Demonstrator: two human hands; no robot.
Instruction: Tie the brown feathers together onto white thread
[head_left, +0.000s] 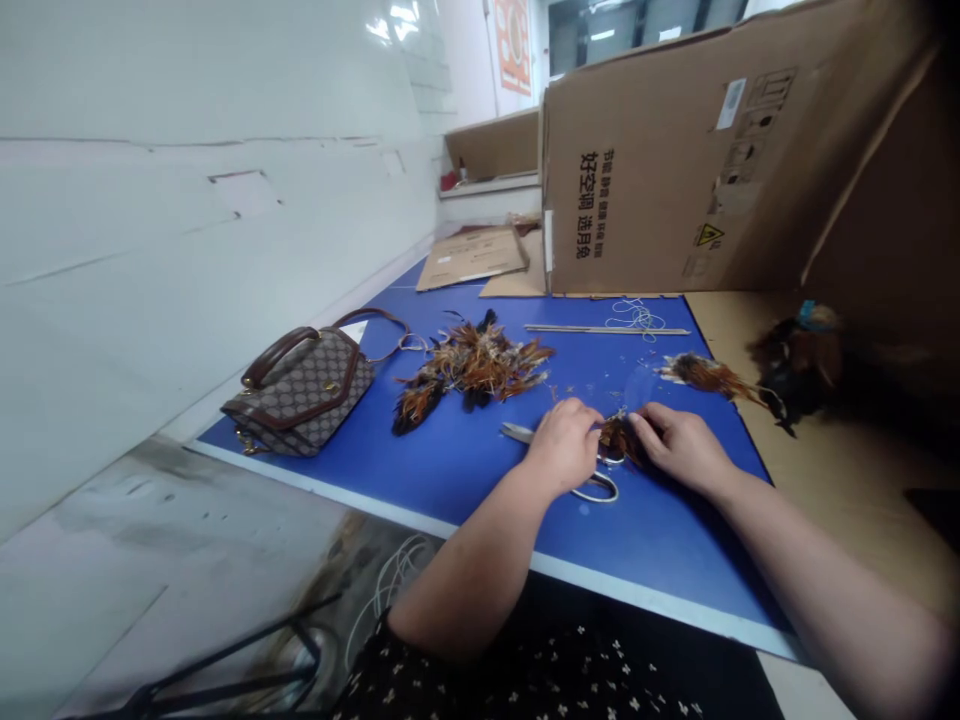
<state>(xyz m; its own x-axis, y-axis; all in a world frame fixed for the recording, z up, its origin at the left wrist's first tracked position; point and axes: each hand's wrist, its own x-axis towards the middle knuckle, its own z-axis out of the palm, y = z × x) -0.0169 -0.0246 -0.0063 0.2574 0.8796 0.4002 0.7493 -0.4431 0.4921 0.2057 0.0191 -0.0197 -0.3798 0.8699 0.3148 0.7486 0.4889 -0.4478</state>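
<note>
Between my two hands lies a small bunch of brown feathers, low over the blue table. My left hand has its fingers closed at the bunch's left side. On the other side, my right hand pinches the bunch with thumb and forefinger. A pair of scissors rests under and beside my left hand, its blades partly covered. Left of my hands is a large pile of brown and black feathers. Another feather bunch sits beyond my right hand.
A patterned handbag stands at the table's left, by the wall. Thin sticks and tangled white string lie toward the back. A big cardboard box rises behind. Dark feathers lie on cardboard at the right.
</note>
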